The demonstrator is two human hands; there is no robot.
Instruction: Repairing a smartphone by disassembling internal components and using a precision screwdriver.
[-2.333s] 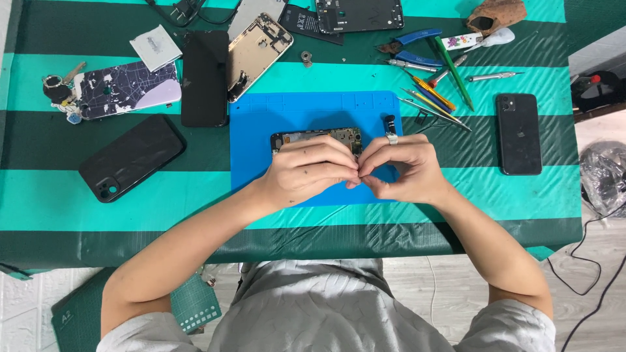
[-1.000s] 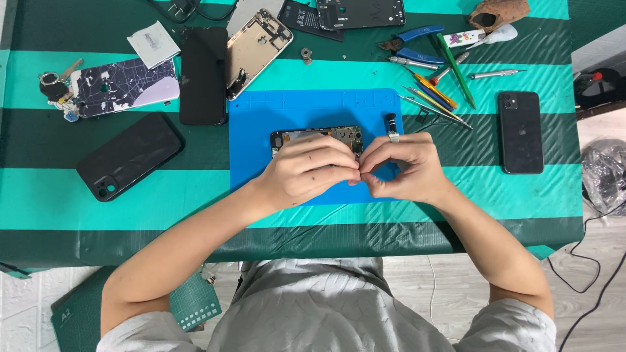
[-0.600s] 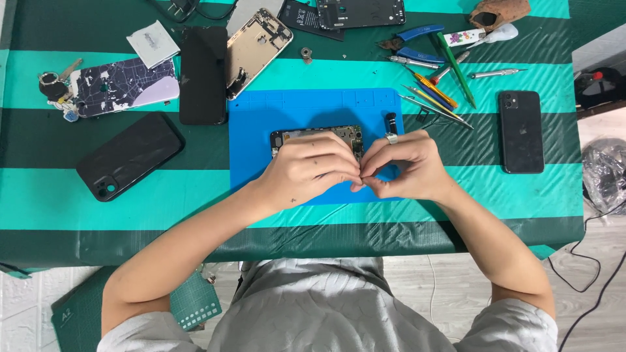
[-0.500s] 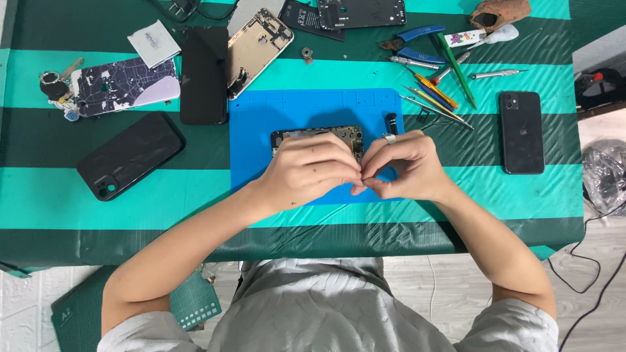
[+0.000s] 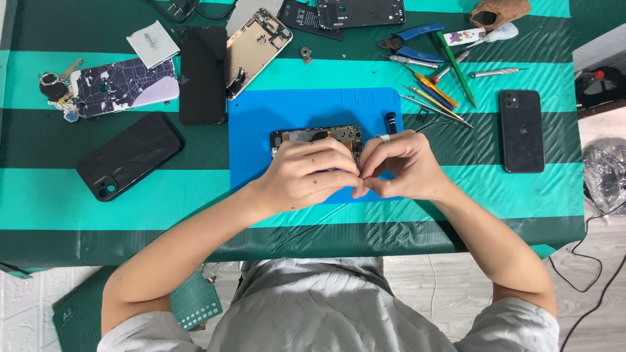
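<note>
While we are leaning over the striped cloth, our left hand [image 5: 306, 173] is curling over the opened phone [image 5: 317, 137] at the centre of the frame, lying on the blue mat [image 5: 261, 130] — fingers bent, covering most of the lower body. Our right hand [image 5: 399, 166], just right of centre, is meeting it fingertip to fingertip, pinching something too small for us to make out. We are judging the phone light and stiff but fragile, its exposed board and thin flex parts easily damaged — so we are favouring the frame edges as the place to hold it. Farther right, the loose tools [image 5: 433, 88] and a black phone [image 5: 521, 130] are lying untouched.
</note>
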